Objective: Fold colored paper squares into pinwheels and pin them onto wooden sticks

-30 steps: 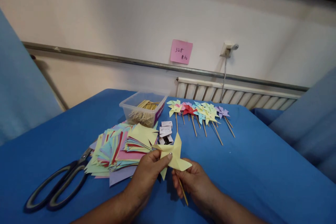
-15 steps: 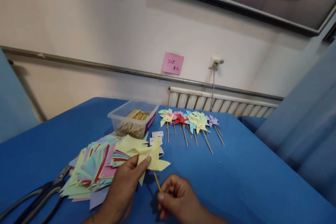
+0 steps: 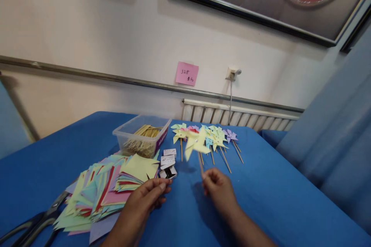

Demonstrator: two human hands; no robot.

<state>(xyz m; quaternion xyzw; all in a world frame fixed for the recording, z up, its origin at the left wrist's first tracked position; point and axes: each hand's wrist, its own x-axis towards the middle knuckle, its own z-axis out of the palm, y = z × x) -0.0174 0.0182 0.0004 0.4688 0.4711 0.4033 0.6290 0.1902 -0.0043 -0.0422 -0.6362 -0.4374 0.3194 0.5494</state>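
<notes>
My right hand (image 3: 218, 191) pinches the wooden stick of a yellow paper pinwheel (image 3: 196, 142) and holds it upright above the blue table, in front of a row of finished pinwheels (image 3: 215, 136). My left hand (image 3: 144, 202) rests low over the table with its fingers loosely apart and nothing in it, beside a spread pile of coloured paper squares (image 3: 108, 186). Small white boxes (image 3: 168, 161) lie just beyond its fingertips.
A clear plastic tub of wooden sticks (image 3: 140, 137) stands behind the paper pile. Large black scissors (image 3: 27, 225) lie at the near left edge. The blue table (image 3: 275, 197) meets a wall with a radiator (image 3: 240, 115) and a pink note (image 3: 187, 73).
My left hand let go of the yellow pinwheel and dropped toward the table. My right hand carried it by the stick forward toward the row of finished pinwheels. The camera tilted up.
</notes>
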